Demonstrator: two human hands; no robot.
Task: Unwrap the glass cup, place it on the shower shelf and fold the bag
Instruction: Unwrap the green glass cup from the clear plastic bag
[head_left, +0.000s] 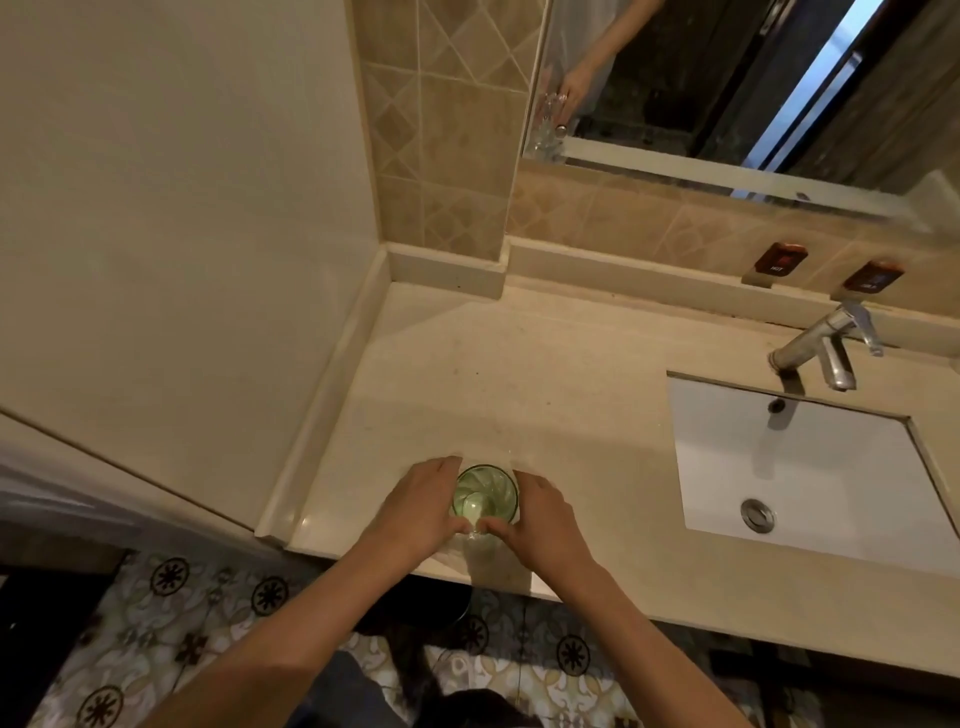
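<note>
Two bare forearms are reaching forward over the patterned floor tiles to the near edge of the beige stone table. Left hand and right hand are curling round opposite sides of the round green-tinted glass cup, which is standing upright on the table, mouth up. Their thumbs are meeting at its near rim. Thin clear plastic bag is lying crumpled around the cup and under the hands. Well to the right, a white rectangular sink is sitting under a chrome tap, below a wall mirror.
</note>
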